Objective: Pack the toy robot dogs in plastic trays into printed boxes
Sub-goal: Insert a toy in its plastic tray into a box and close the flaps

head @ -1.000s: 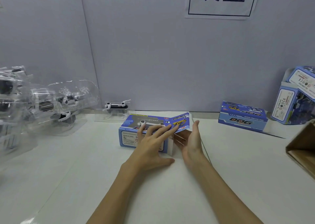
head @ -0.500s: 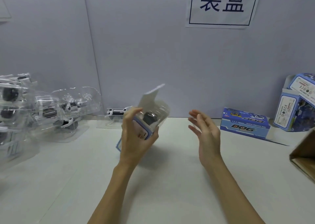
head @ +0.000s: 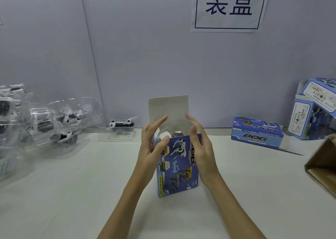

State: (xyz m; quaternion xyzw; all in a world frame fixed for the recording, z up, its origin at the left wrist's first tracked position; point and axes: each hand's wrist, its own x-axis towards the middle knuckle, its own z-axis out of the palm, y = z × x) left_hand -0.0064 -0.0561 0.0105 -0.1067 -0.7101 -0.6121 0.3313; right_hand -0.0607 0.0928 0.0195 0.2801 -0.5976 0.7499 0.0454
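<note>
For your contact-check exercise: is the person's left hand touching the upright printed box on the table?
Touching. The head view shows the left hand against the upright printed box's left top edge, thumb lying on its printed front with no gap visible.

Upright printed box (head: 177,167) on the table (head: 72,193): trayed toy dogs (head: 54,127) to its left, single trayed dog (head: 121,127) behind-left, flat box (head: 256,134) behind-right, wall sign (head: 229,6) above.
</note>
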